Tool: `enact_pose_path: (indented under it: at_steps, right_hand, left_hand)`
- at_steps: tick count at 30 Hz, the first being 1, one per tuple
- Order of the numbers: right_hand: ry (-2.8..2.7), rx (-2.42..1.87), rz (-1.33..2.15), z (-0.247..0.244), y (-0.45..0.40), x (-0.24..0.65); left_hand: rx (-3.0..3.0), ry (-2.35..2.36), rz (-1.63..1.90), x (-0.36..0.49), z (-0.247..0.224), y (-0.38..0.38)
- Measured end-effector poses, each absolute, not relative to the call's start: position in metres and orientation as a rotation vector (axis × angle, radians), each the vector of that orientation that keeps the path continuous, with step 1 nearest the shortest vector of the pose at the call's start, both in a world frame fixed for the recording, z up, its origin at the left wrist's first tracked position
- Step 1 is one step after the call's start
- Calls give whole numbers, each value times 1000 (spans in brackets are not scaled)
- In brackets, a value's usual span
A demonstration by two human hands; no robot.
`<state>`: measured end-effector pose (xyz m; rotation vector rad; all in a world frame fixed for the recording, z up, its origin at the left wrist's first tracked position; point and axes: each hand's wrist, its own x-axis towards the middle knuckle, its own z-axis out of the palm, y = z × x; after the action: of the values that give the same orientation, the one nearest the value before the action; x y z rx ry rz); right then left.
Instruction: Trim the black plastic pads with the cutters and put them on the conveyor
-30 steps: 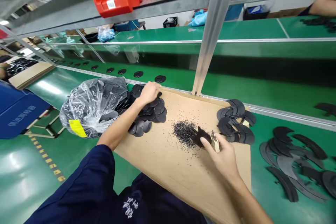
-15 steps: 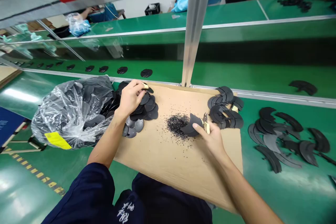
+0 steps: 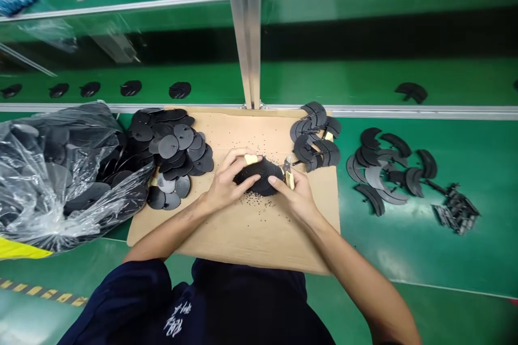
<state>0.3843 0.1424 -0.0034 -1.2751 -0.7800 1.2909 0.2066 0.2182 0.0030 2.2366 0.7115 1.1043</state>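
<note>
In front of me, above the brown cardboard sheet (image 3: 226, 245), my left hand (image 3: 224, 183) grips a black plastic disc (image 3: 251, 175). One of its fingers wears a yellow finger cot. My right hand (image 3: 300, 194) pinches a black curved plastic piece (image 3: 274, 170) against the disc's right side and also keeps a pair of small nippers (image 3: 287, 166) in its palm. The two parts overlap; whether they are joined I cannot tell. Tiny black scraps (image 3: 261, 202) lie scattered beneath. A pile of black discs (image 3: 174, 145) lies left, stacked curved pieces (image 3: 318, 143) right.
A clear plastic bag of discs (image 3: 60, 172) bulges at the left. Loose curved pieces (image 3: 380, 172) and a heap of small grey-black parts (image 3: 457, 207) lie on the green table at right. A metal post (image 3: 249, 38) rises behind the cardboard; round parts (image 3: 180, 90) line the green strip beyond.
My left hand has come right from the disc pile, bringing a disc up against the curved piece in my right hand. The view has tilted down and turned to the right.
</note>
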Motion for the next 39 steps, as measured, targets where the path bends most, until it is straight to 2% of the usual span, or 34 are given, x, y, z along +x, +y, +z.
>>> enact_pose_path:
  at_steps: [10, 18, 26, 31, 39]
  right_hand:
    - [-906, -1364, 1203, 1, 142, 383]
    - [-988, -1401, 1148, 0, 140, 382]
    - [-1208, -1468, 893, 1, 141, 390]
    - [-1280, -1443, 868, -2, 141, 390]
    - [-1265, -1427, 857, -3, 138, 388]
  left_hand:
    - [1935, 781, 719, 200, -8, 214]
    - [1710, 717, 756, 201, -13, 212]
    - [2164, 648, 790, 195, 1, 217]
    - [2252, 584, 788, 197, 0, 212]
    - [2016, 700, 807, 199, -3, 207]
